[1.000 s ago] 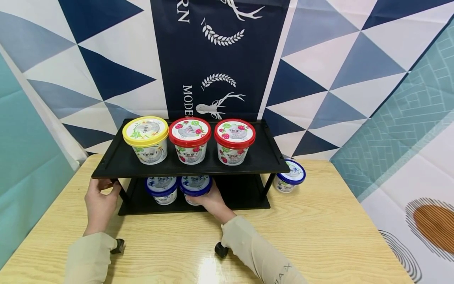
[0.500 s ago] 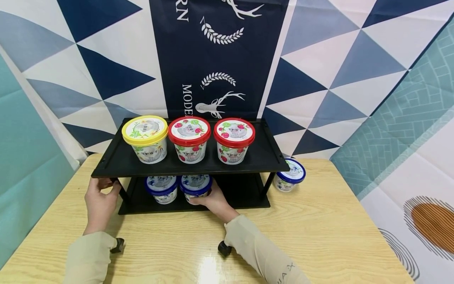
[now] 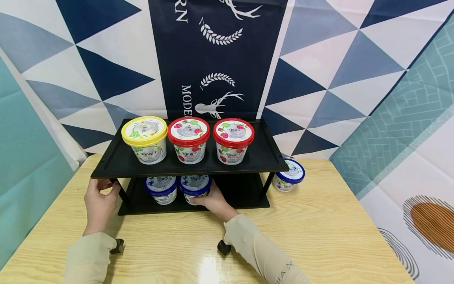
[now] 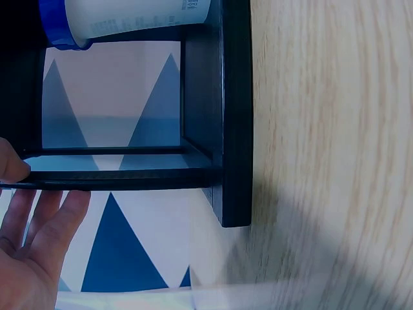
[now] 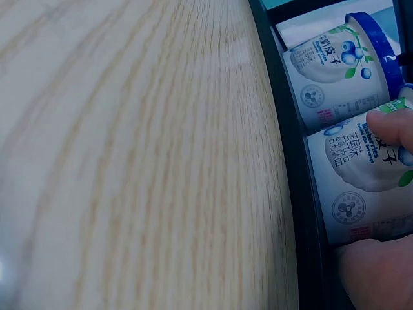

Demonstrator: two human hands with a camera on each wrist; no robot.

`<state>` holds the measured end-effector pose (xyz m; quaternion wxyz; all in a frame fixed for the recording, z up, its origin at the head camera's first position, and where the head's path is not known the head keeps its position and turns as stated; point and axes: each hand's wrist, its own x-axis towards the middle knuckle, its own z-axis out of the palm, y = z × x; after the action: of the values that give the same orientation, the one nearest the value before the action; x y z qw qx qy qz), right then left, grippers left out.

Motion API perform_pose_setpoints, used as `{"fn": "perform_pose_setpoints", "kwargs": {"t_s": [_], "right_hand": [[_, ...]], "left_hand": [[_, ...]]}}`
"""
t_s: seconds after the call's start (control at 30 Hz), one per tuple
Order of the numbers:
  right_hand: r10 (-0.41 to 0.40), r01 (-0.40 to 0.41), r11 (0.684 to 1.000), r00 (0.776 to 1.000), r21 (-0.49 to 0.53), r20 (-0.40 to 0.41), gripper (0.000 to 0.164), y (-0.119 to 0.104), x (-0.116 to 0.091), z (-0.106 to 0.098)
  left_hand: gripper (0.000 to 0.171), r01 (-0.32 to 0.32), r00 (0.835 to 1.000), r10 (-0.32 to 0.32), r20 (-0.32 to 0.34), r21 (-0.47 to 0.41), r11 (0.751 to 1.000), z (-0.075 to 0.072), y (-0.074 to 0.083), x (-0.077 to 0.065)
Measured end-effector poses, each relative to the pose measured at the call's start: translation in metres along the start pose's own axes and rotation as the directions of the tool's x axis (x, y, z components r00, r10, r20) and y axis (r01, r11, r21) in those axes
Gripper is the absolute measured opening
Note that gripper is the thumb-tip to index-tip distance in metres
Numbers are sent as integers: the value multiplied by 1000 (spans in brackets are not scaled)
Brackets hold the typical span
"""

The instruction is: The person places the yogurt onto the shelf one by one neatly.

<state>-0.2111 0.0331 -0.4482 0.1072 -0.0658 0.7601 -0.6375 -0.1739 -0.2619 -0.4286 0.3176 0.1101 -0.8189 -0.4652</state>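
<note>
A black two-tier rack [image 3: 191,170] stands on the table. My left hand [image 3: 101,207] grips its left front post [image 4: 122,179], thumb on one side and fingers on the other. On the lower tier, my right hand [image 3: 217,203] holds a blue-lidded blueberry tub [image 3: 195,191] around its right side, thumb in front. This tub [image 5: 361,187] stands upright, close beside another blue-lidded tub [image 3: 162,193] to its left. In the right wrist view, the other tub [image 5: 335,77] shows the same blueberry print. The far fingertips of my right hand are hidden.
The upper tier bears a yellow-lidded tub [image 3: 145,140] and two red-lidded tubs, one in the middle [image 3: 189,140] and one at right [image 3: 234,140]. A third blue-lidded tub [image 3: 289,177] stands on the wooden table [image 3: 319,228], right of the rack. Patterned cloth [image 3: 301,79] hangs behind.
My right hand has shifted slightly right and its thumb has come lower on the tub, baring more of the tub's front. My left hand stays on the post.
</note>
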Motion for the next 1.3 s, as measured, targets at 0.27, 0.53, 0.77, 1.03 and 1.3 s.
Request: {"fn": "perform_pose_setpoints", "kwargs": {"t_s": [0.27,0.53,0.77,1.03,1.3], "right_hand": [[20,-20,1000,1000,4,24,95,9,8,-2],[-9,10,1000,999,-24,51,95,11,12,-6],[11,-9,1000,997,-19,80,92,14,16,-10],[-9,15,998,997,-68,78,89,13,16,-14],[-32,36,998,995,-48,93,87,16,12,-25]], "left_hand": [[31,-6,1000,6,2,-1,1000,0,0,0],[33,3,1000,-3,5,4,1000,0,0,1],[32,-5,1000,5,0,-5,1000,0,-2,1],[31,-10,1000,10,-11,-1,1000,1,1,-1],[33,-25,999,25,-22,1,1000,1,-2,0]]}}
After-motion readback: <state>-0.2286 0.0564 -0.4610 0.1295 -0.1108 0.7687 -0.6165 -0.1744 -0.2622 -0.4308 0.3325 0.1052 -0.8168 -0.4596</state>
